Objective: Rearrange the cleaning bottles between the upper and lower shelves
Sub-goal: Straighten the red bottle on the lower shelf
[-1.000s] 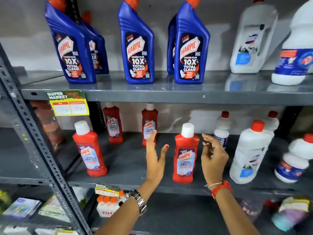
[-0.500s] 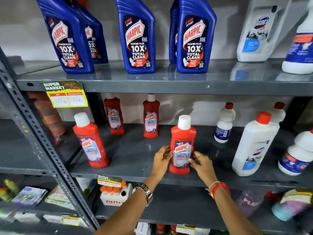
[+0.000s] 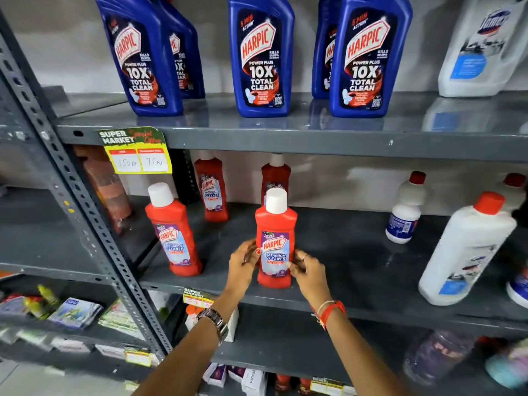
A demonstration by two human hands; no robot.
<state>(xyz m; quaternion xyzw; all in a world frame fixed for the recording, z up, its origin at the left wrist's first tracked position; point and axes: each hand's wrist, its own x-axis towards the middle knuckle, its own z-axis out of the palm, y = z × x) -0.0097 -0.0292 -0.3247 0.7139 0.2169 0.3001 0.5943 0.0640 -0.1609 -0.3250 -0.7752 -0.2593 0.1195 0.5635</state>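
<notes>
A red Harpic bathroom cleaner bottle (image 3: pixel 275 238) with a white cap stands upright near the front of the lower shelf (image 3: pixel 357 252). My left hand (image 3: pixel 242 265) grips its left side and my right hand (image 3: pixel 307 271) grips its right side, both low on the label. Another red bottle (image 3: pixel 173 232) stands to its left. Two more red bottles (image 3: pixel 212 190) stand at the back, one partly hidden behind the held bottle. Several blue Harpic bottles (image 3: pixel 261 55) stand on the upper shelf (image 3: pixel 314 130).
White bottles with red caps (image 3: pixel 468 250) stand at the right of the lower shelf, and a white Domex bottle (image 3: pixel 483 44) on the upper shelf. A yellow price tag (image 3: pixel 137 152) hangs from the upper shelf edge. A perforated grey upright (image 3: pixel 71 195) runs at the left.
Both hands have closed in from open around the red bottle to gripping its sides. The view has moved closer to the shelves.
</notes>
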